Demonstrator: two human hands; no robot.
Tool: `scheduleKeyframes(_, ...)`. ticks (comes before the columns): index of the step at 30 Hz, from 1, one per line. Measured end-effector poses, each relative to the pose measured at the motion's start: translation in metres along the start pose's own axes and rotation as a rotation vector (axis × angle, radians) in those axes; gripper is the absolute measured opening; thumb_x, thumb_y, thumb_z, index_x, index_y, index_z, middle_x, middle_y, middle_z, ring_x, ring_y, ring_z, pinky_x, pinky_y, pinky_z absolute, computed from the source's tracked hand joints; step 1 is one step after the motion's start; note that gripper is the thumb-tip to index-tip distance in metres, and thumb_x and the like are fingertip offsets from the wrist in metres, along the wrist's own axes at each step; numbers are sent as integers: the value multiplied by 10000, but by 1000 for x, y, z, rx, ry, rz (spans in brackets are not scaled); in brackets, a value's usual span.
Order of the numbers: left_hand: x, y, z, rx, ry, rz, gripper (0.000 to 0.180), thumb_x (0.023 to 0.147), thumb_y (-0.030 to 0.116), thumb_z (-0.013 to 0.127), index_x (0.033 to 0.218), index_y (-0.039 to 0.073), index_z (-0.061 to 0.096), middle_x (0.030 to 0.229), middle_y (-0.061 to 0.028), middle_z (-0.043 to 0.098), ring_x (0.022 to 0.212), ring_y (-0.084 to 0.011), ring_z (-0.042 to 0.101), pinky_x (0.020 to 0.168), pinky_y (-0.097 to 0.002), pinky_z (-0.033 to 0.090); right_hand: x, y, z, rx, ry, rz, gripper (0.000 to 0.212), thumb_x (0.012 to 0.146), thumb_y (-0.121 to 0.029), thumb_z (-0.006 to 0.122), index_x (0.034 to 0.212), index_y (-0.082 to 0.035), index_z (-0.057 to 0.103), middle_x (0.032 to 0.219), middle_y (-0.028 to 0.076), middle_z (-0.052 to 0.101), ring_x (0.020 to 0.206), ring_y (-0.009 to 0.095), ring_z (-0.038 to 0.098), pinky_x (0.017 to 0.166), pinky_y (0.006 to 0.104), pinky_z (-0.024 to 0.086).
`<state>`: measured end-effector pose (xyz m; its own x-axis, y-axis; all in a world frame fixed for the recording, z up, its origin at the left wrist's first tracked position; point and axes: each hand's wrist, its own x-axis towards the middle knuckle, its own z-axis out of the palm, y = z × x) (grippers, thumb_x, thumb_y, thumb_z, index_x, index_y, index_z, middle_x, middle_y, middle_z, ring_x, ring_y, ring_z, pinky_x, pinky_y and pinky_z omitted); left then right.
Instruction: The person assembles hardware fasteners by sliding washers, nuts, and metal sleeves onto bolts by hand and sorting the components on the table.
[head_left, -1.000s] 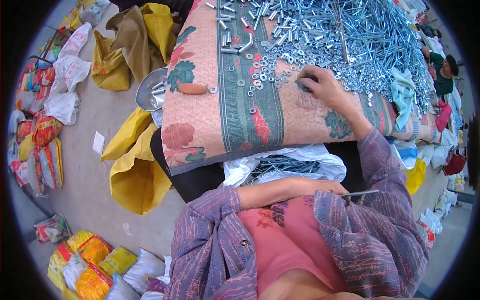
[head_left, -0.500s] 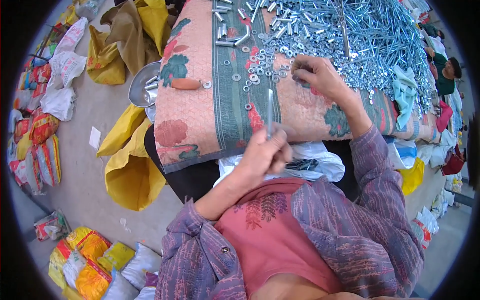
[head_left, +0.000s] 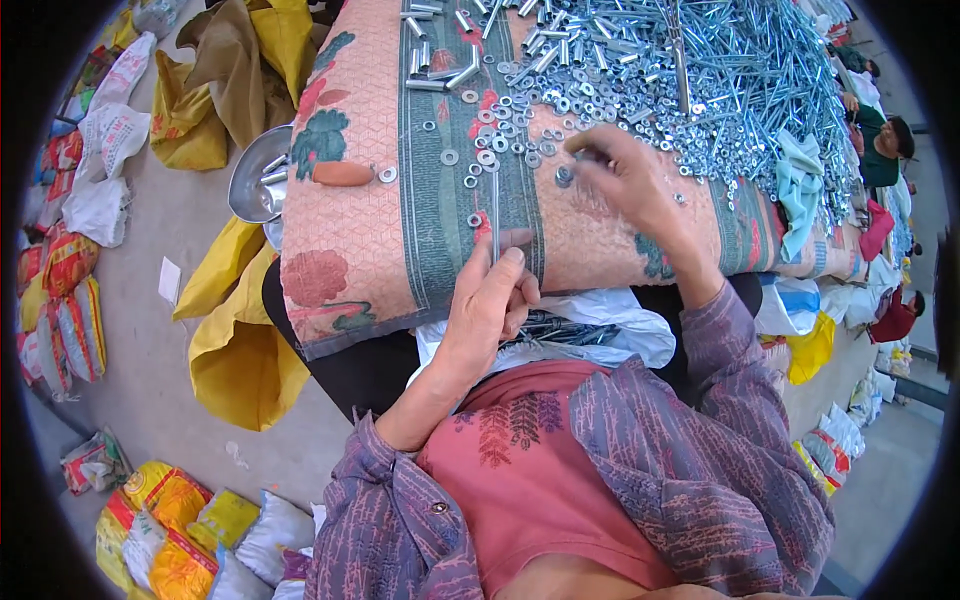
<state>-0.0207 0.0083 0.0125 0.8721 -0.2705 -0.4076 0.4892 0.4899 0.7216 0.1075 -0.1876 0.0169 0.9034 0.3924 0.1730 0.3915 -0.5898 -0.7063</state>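
My left hand is closed around the lower part of a long thin bolt, which points up and away from me above the cloth. Its lower end is hidden in my fingers. Over the cloth to the right hovers my right hand, its fingers curled and smeared by motion. Just at its fingertips is a small metal nut; whether they touch it I cannot tell. Flat washers lie scattered beyond the bolt's tip. Long bolts are heaped at the far right, with short metal sleeves beside them.
A patterned cloth covers the work surface. An orange-brown handle-like piece and a metal bowl with sleeves are at the left. A pale blue rag lies right. A white bag with bolts sits before me; sacks stand around.
The view has shifted slightly. My left hand has moved a little left with the bolt. My right hand has drawn a bit toward me and right, and the nut at its fingertips now shows.
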Motion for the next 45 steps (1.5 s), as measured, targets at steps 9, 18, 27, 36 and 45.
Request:
scheduleKeyframes(9, 3, 2, -4, 42, 28, 63, 338, 930, 245, 427, 1105, -20, 542, 704, -18, 487, 446, -26, 336, 385, -171, 248, 4, 10, 1, -156, -126, -10, 219, 755, -164, 628, 905, -21, 559, 759, 143, 567, 718, 320, 562, 644, 390, 432)
scheduleKeyframes(18, 1, -2, -4, 121, 55, 75, 341, 941, 260, 454, 1089, -29, 559, 669, -1, 481, 438, -18, 334, 379, -166, 232, 7, 7, 1, -209, -129, -94, 162, 743, -154, 622, 832, -25, 580, 743, 144, 577, 728, 306, 566, 668, 391, 431)
scheduleKeyframes(27, 8, -6, -7, 138, 51, 88, 340, 945, 269, 456, 1085, -22, 564, 667, 3, 480, 434, -17, 327, 376, -168, 224, 2, 7, 3, -251, -121, -114, 203, 761, -174, 628, 884, -31, 554, 811, 156, 531, 772, 334, 533, 698, 406, 411)
scheduleKeyframes(36, 10, -10, -7, 194, 75, 120, 297, 942, 231, 472, 1056, -17, 589, 621, 11, 489, 417, -14, 329, 368, -172, 227, 11, -2, -12, 163, -109, 207, 145, 764, -88, 591, 883, -4, 599, 637, 93, 558, 588, 146, 535, 550, 269, 416)
scheduleKeyframes(45, 8, -1, -1, 246, 108, 120, 257, 924, 201, 497, 1017, -7, 617, 593, 26, 489, 522, -34, 400, 477, -195, 320, 42, 12, 11, -428, -31, -81, 149, 765, -125, 555, 865, -15, 568, 790, 188, 605, 749, 367, 583, 658, 424, 452)
